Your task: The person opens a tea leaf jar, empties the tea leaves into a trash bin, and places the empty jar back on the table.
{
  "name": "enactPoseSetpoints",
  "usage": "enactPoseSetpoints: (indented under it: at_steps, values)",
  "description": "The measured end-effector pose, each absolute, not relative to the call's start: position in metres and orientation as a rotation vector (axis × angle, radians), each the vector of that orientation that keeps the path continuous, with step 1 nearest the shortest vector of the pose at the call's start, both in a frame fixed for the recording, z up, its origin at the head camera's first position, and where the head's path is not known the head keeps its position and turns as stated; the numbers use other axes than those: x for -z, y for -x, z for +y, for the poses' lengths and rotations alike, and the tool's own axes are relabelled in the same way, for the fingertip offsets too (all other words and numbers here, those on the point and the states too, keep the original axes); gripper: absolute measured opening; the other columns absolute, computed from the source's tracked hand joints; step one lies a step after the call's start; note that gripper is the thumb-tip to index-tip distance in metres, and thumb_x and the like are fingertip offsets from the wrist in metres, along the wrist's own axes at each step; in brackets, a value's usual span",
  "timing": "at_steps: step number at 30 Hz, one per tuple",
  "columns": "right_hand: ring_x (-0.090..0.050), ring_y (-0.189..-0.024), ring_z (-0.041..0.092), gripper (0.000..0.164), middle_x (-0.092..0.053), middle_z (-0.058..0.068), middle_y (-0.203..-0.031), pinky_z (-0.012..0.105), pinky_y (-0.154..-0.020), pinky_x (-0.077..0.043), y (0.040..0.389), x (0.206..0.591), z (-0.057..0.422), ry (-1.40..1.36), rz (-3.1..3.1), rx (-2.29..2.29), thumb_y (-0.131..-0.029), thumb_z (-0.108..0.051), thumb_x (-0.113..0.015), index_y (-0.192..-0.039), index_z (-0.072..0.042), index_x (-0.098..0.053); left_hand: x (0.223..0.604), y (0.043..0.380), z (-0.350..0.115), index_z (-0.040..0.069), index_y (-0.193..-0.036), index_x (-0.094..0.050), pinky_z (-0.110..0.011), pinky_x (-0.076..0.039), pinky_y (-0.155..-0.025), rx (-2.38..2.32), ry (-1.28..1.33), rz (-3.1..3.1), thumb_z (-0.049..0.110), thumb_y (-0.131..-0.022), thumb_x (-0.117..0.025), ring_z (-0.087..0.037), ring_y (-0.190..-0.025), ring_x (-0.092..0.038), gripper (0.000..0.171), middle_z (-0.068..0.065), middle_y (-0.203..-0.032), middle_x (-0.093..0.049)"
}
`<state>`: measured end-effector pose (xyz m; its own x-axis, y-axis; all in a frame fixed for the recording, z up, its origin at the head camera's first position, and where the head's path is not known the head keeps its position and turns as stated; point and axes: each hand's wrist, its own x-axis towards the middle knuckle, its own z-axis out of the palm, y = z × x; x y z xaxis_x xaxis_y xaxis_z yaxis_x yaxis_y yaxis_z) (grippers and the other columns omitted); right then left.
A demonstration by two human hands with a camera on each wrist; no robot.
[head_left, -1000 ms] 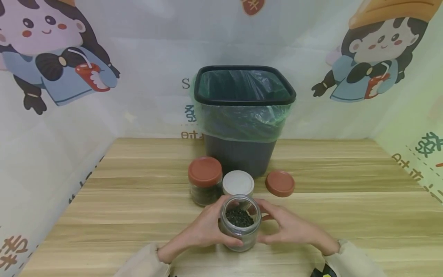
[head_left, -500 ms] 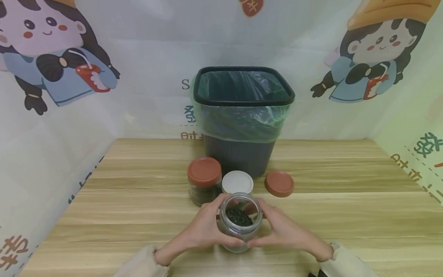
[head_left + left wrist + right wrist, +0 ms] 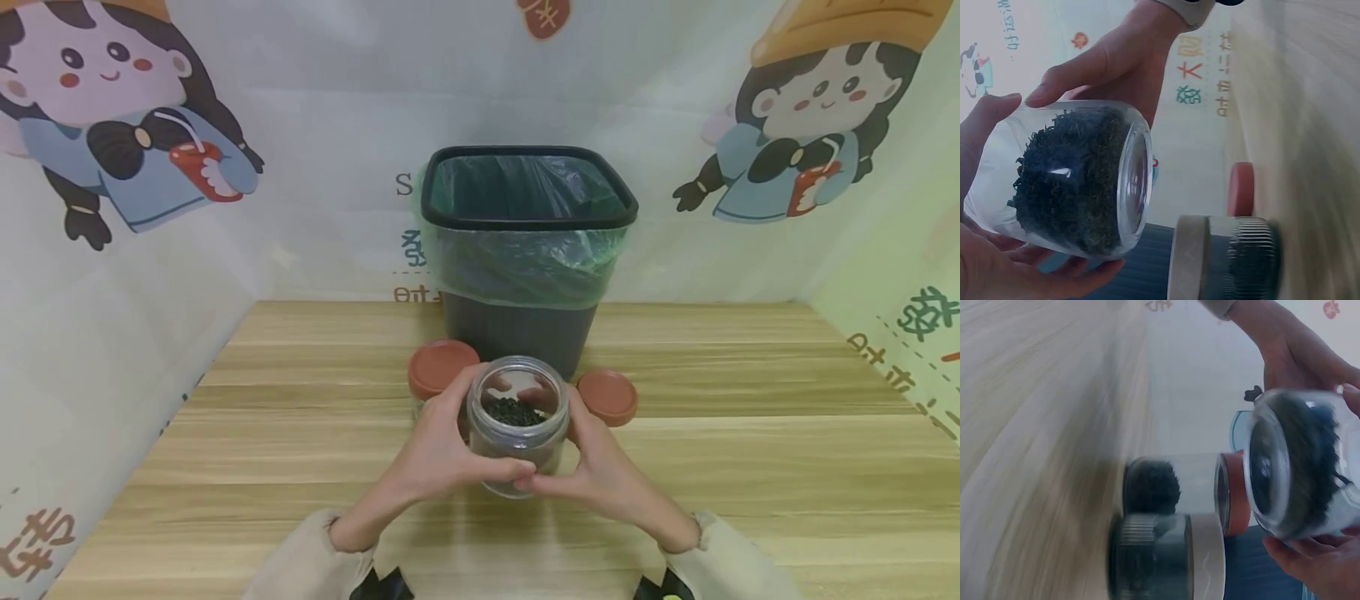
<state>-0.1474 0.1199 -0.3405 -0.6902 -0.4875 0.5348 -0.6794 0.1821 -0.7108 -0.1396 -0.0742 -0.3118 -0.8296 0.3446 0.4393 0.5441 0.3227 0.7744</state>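
Both hands hold an open clear glass jar [image 3: 516,442] partly filled with dark dried leaves [image 3: 513,412] that look like loose tea. My left hand [image 3: 437,442] grips its left side and my right hand [image 3: 602,460] its right, thumbs meeting at the front. In both wrist views the jar hangs above the tabletop, with the leaves [image 3: 1072,181] lying toward its base. Just beyond it is a white-lidded jar [image 3: 1238,256], hidden behind the held jar in the head view. A red-lidded jar [image 3: 442,367] stands left of that one, and a loose red lid [image 3: 607,397] lies to the right.
A dark trash bin [image 3: 517,333] with a black rim and a green plastic liner stands behind the jars, mouth upward. The wood-grain table [image 3: 300,433] is bounded by printed cloth walls [image 3: 315,167] at the back and sides.
My right hand has closed in on the jar beside the left. Both hands have raised the jar and moved it forward, so it now covers the white-lidded jar in the head view.
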Motion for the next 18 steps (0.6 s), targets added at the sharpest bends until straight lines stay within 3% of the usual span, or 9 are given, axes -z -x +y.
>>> enactPoseSetpoints:
  at_steps: [7,13,18]
  values:
    - [-0.048,-0.113,0.022,0.08,-0.051,0.013,-0.123,0.027,-0.089,-0.043,0.151,0.334,0.113,-1.095,-2.156,-1.531,-0.062,-0.003,-0.077,-0.13,-0.002,-0.034,0.306,0.142,-0.073,0.021,-0.127,-0.041,-0.034,-0.041,-0.088,1.586,0.746,-2.375,0.025,-0.055,-0.085,-0.011,-0.102,-0.052,0.084,0.004,-0.113,-0.056]
    - [-0.05,-0.11,0.022,0.077,-0.053,0.014,-0.12,0.025,-0.089,-0.043,0.152,0.329,0.112,-1.049,-2.14,-1.568,-0.063,-0.008,-0.078,-0.128,-0.001,-0.037,0.308,0.145,-0.078,0.014,-0.127,-0.037,-0.032,-0.045,-0.085,1.749,0.852,-2.335,0.027,-0.059,-0.083,-0.014,-0.105,-0.052,0.083,-0.003,-0.12,-0.053]
    - [-0.05,-0.11,0.022,0.078,-0.052,0.016,-0.119,0.023,-0.09,-0.042,0.154,0.325,0.113,-1.051,-2.113,-1.628,-0.062,-0.002,-0.078,-0.127,0.001,-0.036,0.312,0.148,-0.083,0.025,-0.137,-0.024,-0.038,-0.042,-0.09,1.797,1.011,-2.344,0.02,-0.06,-0.083,-0.016,-0.117,-0.044,0.097,-0.004,-0.132,-0.041]
